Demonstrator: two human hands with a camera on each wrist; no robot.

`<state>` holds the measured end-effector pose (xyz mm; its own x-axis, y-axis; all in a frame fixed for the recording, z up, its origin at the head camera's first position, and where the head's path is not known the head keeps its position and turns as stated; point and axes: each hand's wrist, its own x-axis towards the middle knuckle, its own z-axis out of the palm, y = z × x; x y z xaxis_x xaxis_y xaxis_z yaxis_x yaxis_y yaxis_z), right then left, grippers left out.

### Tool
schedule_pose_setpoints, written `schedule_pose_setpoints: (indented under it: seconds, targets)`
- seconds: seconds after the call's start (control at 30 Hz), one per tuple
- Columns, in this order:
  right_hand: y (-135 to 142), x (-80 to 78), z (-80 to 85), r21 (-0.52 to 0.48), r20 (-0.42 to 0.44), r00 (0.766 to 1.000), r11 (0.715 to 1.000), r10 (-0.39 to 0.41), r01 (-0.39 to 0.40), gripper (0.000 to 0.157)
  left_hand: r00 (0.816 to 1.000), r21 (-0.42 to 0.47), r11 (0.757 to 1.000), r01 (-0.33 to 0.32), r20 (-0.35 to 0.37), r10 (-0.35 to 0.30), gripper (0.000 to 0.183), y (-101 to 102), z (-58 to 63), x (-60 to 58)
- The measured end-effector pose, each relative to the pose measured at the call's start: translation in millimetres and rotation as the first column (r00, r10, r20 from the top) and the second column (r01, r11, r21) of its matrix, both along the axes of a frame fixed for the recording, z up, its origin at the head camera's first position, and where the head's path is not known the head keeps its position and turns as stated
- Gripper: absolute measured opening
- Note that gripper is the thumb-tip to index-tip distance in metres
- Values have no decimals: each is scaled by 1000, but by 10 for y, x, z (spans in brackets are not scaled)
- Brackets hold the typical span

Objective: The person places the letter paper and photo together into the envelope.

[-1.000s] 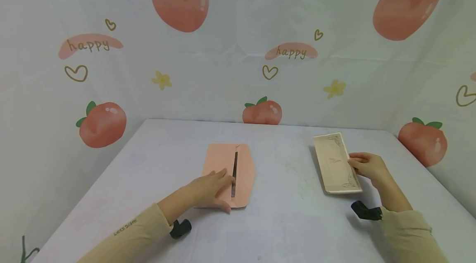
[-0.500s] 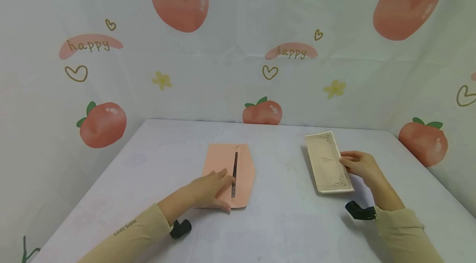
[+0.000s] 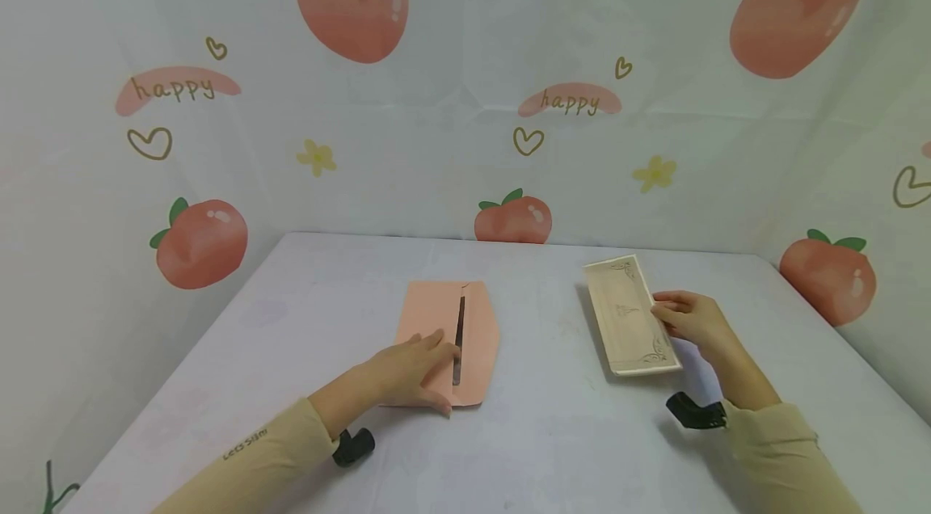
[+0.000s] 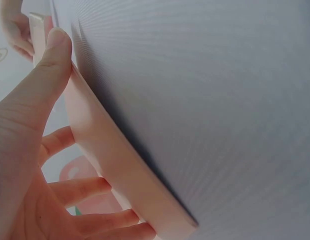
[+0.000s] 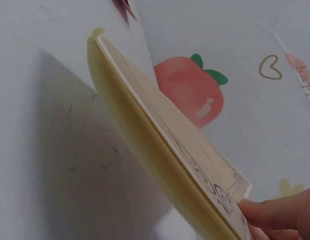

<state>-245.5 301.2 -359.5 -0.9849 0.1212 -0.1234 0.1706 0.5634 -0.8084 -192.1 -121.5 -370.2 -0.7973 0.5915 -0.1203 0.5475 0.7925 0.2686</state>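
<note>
A pink envelope [image 3: 429,304] lies on the table left of centre, its flap side to the right and a dark slit [image 3: 460,320] showing beside the flap. My left hand [image 3: 413,368] rests on it with fingers spread; the left wrist view has the thumb near the envelope's edge [image 4: 110,145]. To the right, a cream card [image 3: 620,296] with dark corner ornaments is held tilted above the table, over its shadow. My right hand [image 3: 698,322] pinches its right edge between thumb and fingers. In the right wrist view the card [image 5: 170,120] looks folded, with a yellowish lower layer.
The white table [image 3: 538,449] runs back to a fabric backdrop [image 3: 436,158] printed with fruit, hearts and "happy". Black wrist mounts [image 3: 353,448] jut from both sleeves close to the tabletop.
My right hand has carried the cream card to the left, towards the envelope. The left hand and the envelope have stayed in place.
</note>
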Motion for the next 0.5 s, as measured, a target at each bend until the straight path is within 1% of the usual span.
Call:
schedule_pose_setpoints:
  seconds: [0.13,0.17,0.27,0.5]
  targets:
    - [-40,2,12,-4,-20,999,1000,25,-25,48,1000,0,1000,-6,6,6,73,-1,-4,0]
    - [-46,4,15,1,-28,998,999,51,-51,49,1000,0,1000,-7,7,7,73,-1,-5,-2]
    - [-73,9,23,-9,-42,996,997,75,-75,48,1000,-1,1000,-5,6,5,72,-1,-7,-2]
    - [-151,-19,-9,-9,-25,996,996,84,-84,48,1000,-7,1000,6,-6,-6,71,3,-1,-4]
